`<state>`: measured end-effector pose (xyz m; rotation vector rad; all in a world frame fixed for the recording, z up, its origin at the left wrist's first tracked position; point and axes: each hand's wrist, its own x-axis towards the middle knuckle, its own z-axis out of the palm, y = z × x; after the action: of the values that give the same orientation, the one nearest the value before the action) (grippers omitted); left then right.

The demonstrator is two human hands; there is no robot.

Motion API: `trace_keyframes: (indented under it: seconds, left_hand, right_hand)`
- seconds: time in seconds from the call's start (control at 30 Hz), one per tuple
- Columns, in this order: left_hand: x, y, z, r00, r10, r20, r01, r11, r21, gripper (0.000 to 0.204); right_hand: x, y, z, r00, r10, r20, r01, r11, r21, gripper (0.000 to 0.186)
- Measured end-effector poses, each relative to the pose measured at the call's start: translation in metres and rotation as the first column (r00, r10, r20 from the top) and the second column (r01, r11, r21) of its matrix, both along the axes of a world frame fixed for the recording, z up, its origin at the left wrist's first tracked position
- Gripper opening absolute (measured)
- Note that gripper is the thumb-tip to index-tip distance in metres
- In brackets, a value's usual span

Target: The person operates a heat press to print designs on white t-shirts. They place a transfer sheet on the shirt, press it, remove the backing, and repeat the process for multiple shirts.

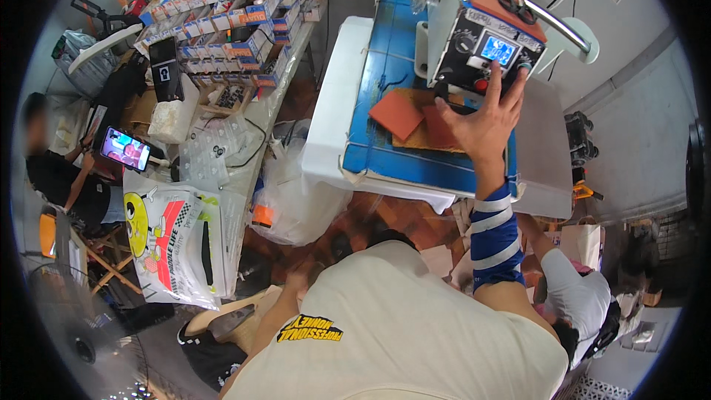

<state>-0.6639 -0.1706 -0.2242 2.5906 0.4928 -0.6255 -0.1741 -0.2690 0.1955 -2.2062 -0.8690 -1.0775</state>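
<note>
My right hand (pixel 485 122), its forearm in a blue and white striped sleeve (pixel 495 241), reaches up to a machine's black control panel (pixel 459 44). The fingers are spread. One fingertip touches the panel just below the lit blue display (pixel 498 50), and another is at a small knob at the panel's right edge. A red button (pixel 481 84) sits between the thumb and fingers. Beneath the hand, reddish-brown square pads (pixel 398 114) lie on the machine's blue bed (pixel 370 152). My left arm (pixel 278 307) hangs down at my side; its hand does not show clearly.
Black-handled scissors (pixel 516 7) lie on top of the machine. At left, a table holds stacked small boxes (pixel 222 22), a lit phone (pixel 125 149) and a printed plastic bag (pixel 170 241). A person (pixel 70 178) sits far left; another in white (pixel 581 300) is at lower right.
</note>
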Motion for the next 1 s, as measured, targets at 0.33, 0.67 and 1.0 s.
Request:
trace_keyframes:
  seconds: [0.33,0.67,1.0]
  left_hand:
    - [-0.051,-0.064,0.007,0.663,0.638,-0.391,-0.747,0.594,-0.299,0.03]
    - [0.154,-0.098,0.051,0.485,0.873,0.053,-0.763,0.452,-0.461,0.036]
    - [0.058,-0.233,0.05,0.078,0.984,0.163,-0.908,0.137,-0.396,0.035]
  right_hand:
    - [-0.015,0.018,-0.01,0.963,0.215,-0.161,-0.226,0.973,-0.049,0.029]
    - [0.002,0.012,0.0,0.925,0.3,-0.233,-0.365,0.874,-0.32,0.023]
    - [0.001,-0.003,-0.002,0.912,0.409,-0.04,-0.388,0.828,-0.404,0.029]
